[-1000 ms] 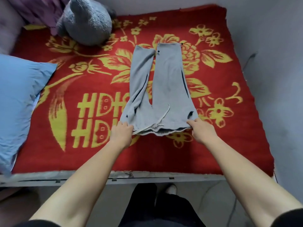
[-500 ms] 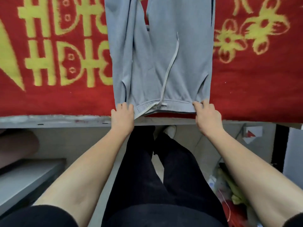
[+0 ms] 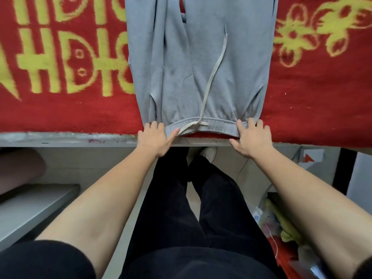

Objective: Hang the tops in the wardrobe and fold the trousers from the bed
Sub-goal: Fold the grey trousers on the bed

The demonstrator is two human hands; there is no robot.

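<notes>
Here's the bed, covered by a red fleece blanket with yellow flowers and lettering [image 3: 60,109], its grey painted frame edge [image 3: 60,138] running straight across the view. Laid flat on that blanket is the pair of light grey jersey trousers [image 3: 181,77], front side up, elastic waistband [image 3: 213,127] right at the near edge of the bed and the legs running away out of the top of the view.

Now the hands. The left hand [image 3: 156,138] is on the left corner of the waistband, fingers straight and close together on the fabric, thumb stretched out along the band's lower edge. The right hand [image 3: 252,139] is on the right corner, fingers spread wide and flat on the cloth, thumb splayed out over the bed frame. Both are pressing down with flat fingers, not curled round anything.

Between them, a pale flat drawstring [image 3: 213,73] comes out at the middle of the waistband and trails up the front of the trousers.
</notes>
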